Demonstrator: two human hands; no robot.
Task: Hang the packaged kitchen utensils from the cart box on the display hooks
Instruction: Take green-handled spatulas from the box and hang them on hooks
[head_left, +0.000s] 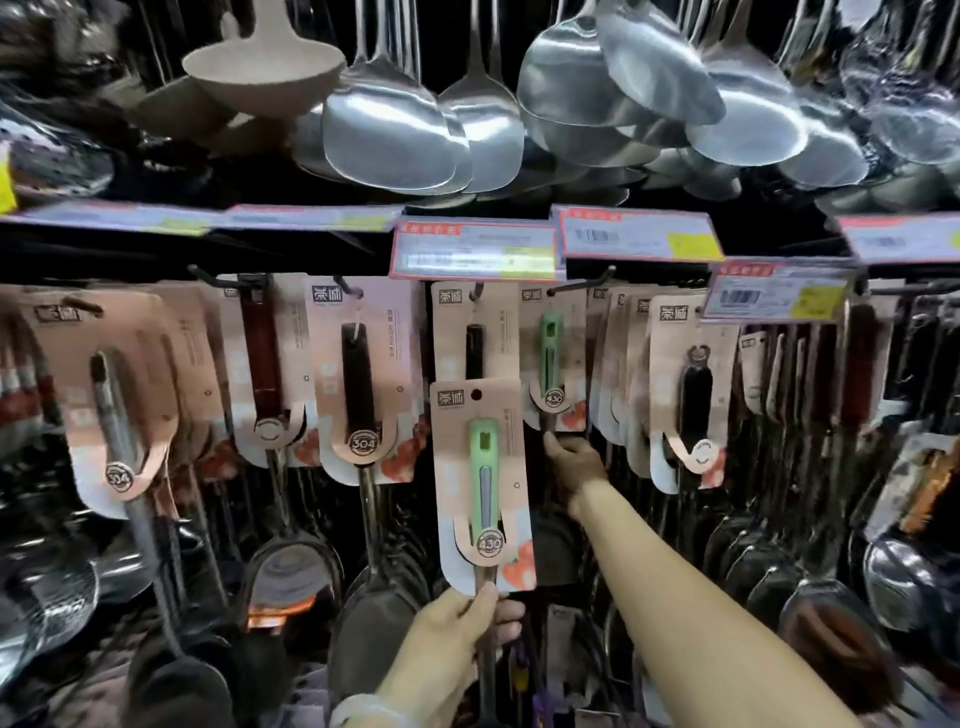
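My left hand (457, 631) grips the metal shaft of a green-handled utensil (484, 478) on a pink backing card, held upright in front of the display. Its hang hole sits below the hooks. My right hand (574, 460) reaches forward and touches the bottom of a matching green-handled utensil (549, 358) that hangs on a black hook (582, 285). Left of it a black-handled carded utensil (474, 332) hangs on another hook, partly hidden behind the card I hold. The cart box is out of sight.
Rows of carded utensils (358, 379) hang left and right at the same height. Steel ladles and spatulas (395, 130) hang overhead. Price tags (472, 252) line the rail above the hooks. Dark ladle heads crowd the space below.
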